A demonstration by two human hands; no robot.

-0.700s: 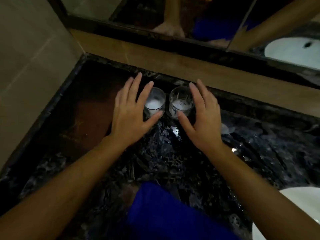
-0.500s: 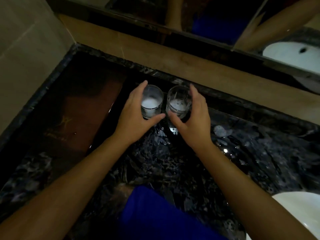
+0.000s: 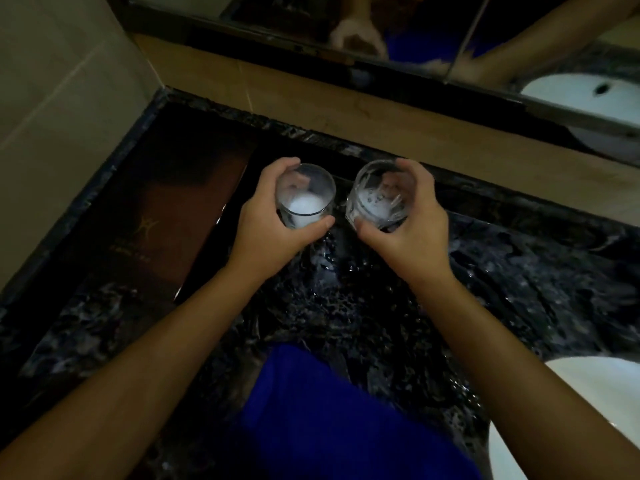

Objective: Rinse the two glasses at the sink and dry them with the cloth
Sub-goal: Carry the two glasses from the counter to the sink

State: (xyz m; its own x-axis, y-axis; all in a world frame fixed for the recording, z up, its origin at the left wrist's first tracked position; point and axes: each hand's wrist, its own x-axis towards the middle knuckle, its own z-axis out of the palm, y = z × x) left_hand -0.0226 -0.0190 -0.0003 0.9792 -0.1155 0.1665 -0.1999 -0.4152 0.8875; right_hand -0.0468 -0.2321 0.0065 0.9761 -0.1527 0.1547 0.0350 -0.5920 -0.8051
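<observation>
The counter (image 3: 363,306) is black stone with pale grey-white mottling and veins. At the left of the frame lies a dark reddish-brown panel (image 3: 166,216) bearing a small gold emblem. Both glasses, the left (image 3: 306,197) and the right (image 3: 375,199), are clear with milky white bottoms (the right one shows pale streaks on its wall). The cloth (image 3: 332,417) at bottom centre is deep blue. The sink (image 3: 595,379) at lower right is white. The upper-left wall (image 3: 59,67) is beige.
</observation>
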